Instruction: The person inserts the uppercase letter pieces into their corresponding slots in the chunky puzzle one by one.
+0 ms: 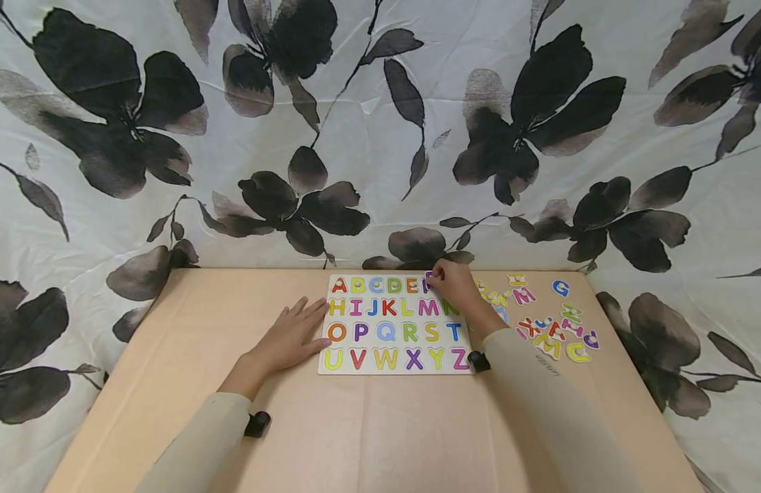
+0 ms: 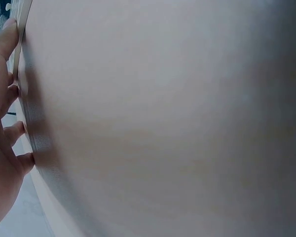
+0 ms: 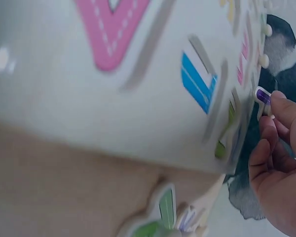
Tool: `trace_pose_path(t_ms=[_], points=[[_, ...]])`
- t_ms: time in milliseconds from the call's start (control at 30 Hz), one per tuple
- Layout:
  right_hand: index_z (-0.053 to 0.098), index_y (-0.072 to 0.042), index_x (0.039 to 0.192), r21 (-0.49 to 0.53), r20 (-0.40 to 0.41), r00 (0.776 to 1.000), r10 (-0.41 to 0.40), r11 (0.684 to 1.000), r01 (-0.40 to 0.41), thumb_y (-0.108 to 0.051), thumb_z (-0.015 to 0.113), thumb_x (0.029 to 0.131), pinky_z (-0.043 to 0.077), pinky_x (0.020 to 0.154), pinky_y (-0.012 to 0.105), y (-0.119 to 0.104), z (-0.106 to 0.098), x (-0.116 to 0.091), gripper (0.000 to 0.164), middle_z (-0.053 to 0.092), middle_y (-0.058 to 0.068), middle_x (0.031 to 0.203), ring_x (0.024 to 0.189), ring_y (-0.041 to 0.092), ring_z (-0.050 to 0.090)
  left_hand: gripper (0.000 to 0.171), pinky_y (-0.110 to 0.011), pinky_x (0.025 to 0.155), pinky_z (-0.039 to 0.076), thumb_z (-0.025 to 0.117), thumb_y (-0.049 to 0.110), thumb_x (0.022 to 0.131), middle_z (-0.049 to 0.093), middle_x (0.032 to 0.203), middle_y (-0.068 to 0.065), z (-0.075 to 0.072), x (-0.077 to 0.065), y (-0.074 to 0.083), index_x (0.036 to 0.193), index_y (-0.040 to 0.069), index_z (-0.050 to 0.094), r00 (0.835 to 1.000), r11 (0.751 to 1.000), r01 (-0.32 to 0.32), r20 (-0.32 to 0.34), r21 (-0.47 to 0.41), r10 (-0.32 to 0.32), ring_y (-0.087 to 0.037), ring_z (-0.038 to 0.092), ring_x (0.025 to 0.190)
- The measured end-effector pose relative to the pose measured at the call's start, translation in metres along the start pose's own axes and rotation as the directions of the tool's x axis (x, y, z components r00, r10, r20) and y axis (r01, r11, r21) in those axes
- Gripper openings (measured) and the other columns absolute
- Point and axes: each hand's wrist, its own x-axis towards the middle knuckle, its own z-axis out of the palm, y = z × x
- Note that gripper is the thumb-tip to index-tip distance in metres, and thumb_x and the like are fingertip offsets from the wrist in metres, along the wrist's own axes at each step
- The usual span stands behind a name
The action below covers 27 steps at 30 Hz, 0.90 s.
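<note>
The right hand (image 1: pixel 457 287) pinches a purple letter (image 3: pixel 263 96), grip nearly closed, at the board's (image 1: pixel 371 348) one o'clock — best squared before pressing; the left hand (image 1: pixel 292 330), fingers spread, should brace nine o'clock.

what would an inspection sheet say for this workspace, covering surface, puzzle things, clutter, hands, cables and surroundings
Surface: tan table, small dark marks by the right sleeve, too small to read
Puzzle things: white alphabet board on the table; loose letters scattered to its right
Clutter: nothing seen besides those letters
Left hand: touching the board's left edge
Right hand: pinching a purple piece at the board's top row; whether it is seated, cannot tell
Cables: nothing seen
Surroundings: white cloth with dark flowers behind the table
</note>
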Motion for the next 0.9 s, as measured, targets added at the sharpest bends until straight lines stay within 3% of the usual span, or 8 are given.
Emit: trace_pose_path(t_ms=[333,900], points=[[0.063,-0.011,0.094,-0.039,0.039,0.997,0.061,0.997,-0.06,-0.026,0.074,0.097,0.05,0.064,0.028,-0.008,0.011,0.0,0.018,0.061,0.007,0.085,0.079,0.021,0.061,0.083,-0.069,0.124,0.017,0.063,0.055,0.097,0.03,0.17,-0.004,0.0,0.0,0.0,0.163,0.015,0.033,1.0,1.0,0.008,-0.001,-0.002,-0.008,-0.041,0.018,0.159],[0.068,-0.008,0.114,-0.098,0.073,0.997,0.01,0.995,-0.003,-0.025,0.071,0.099,0.053,0.078,0.034,-0.005,0.005,-0.009,0.023,0.062,0.008,0.099,0.09,0.023,0.058,0.082,-0.069,0.124,0.017,0.063,0.054,0.098,0.03,0.17,-0.004,0.002,-0.001,0.003,0.163,0.014,0.033,1.0,1.0,0.006,-0.011,0.0,-0.006,-0.042,0.018,0.159]])
